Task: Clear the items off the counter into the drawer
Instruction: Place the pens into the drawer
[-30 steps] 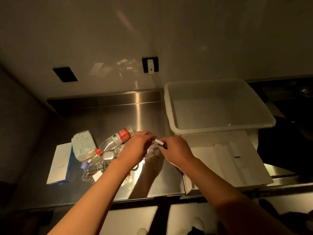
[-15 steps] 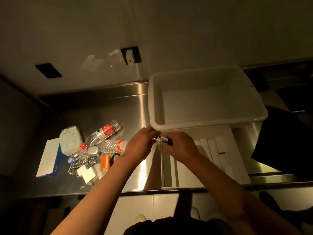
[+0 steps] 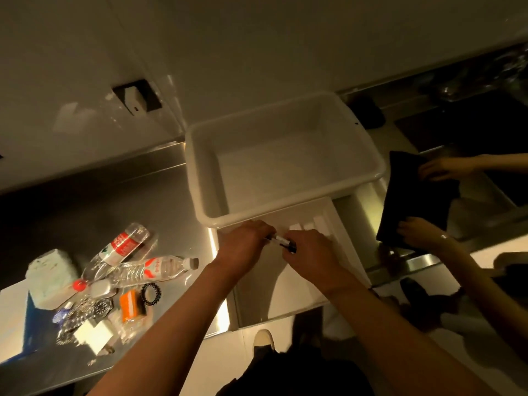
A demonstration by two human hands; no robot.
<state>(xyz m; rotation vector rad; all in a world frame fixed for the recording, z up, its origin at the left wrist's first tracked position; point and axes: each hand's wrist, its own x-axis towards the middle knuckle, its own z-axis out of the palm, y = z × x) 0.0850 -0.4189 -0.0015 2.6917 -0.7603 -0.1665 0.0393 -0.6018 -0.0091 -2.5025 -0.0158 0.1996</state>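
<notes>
My left hand (image 3: 245,241) and my right hand (image 3: 310,251) both pinch a small black-and-white marker (image 3: 281,242), one at each end, above the open white drawer (image 3: 288,284). On the steel counter (image 3: 177,207) to the left lie two clear plastic bottles (image 3: 148,268), a pale tissue pack (image 3: 51,271), a black hair tie (image 3: 151,293), an orange packet (image 3: 129,305), a watch with a metal band (image 3: 85,312), a white charger (image 3: 95,335) and a white and blue box (image 3: 13,318).
A large empty white tub (image 3: 285,158) stands on the counter behind the drawer. At the right another person's hands (image 3: 417,230) hold a black cloth (image 3: 414,201). A wall socket (image 3: 137,95) is on the wall. My shoe (image 3: 263,341) shows below.
Both hands carried the marker from over the counter to the right, over the open drawer. The view swung and tilted; another person's hands with a black cloth came into sight at right.
</notes>
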